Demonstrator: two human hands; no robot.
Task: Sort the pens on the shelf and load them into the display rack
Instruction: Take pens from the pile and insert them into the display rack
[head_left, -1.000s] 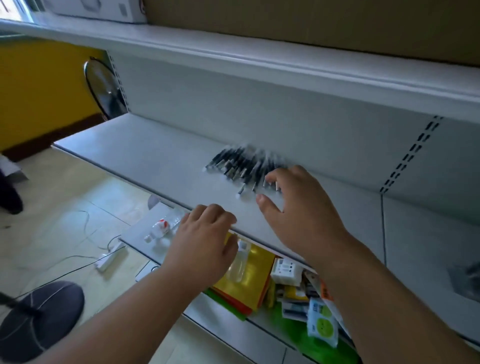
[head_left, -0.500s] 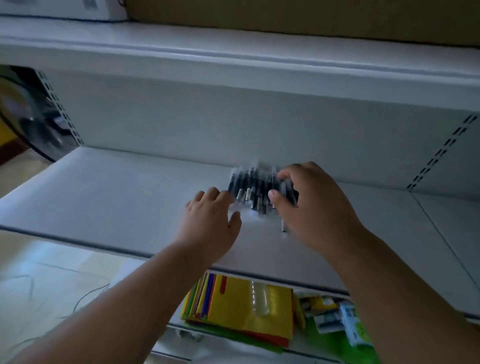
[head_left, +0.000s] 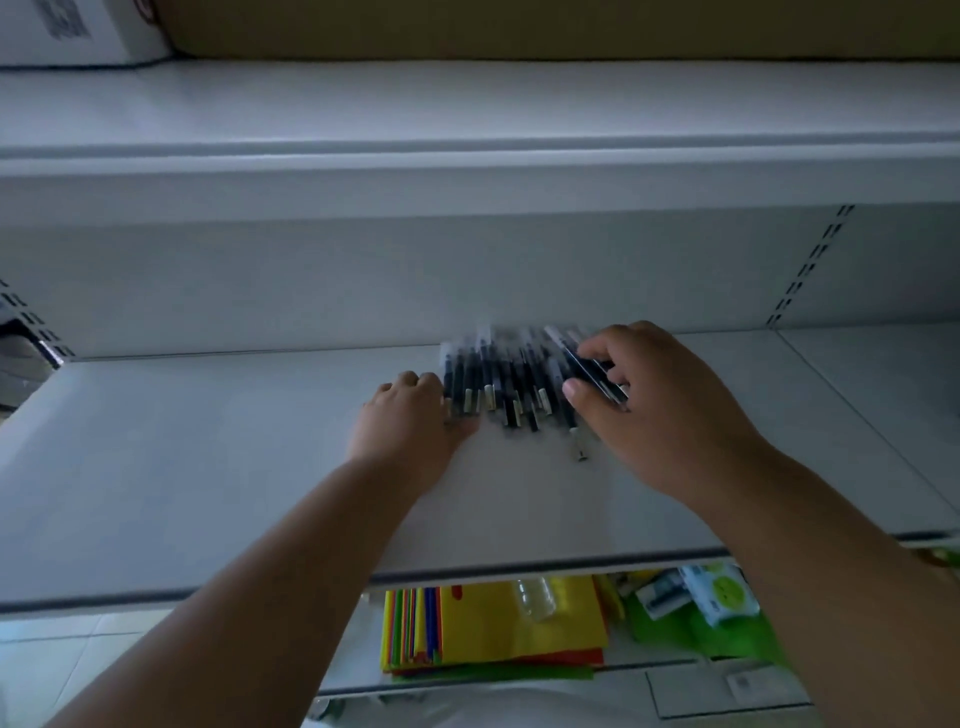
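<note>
Left hand (head_left: 410, 423) flat-ish on shelf (head_left: 208, 441), curled fingertips butting left edge of pen pile (head_left: 498, 382); holding nothing. Pens bunched mid-shelf, near back wall, one stray (head_left: 577, 441) poking toward front edge. Right hand (head_left: 660, 410) pinching couple of pens at pile's right side, thumb under. I'd keep left as stop, square ends, lift small batch only. Rack not in view.
</note>
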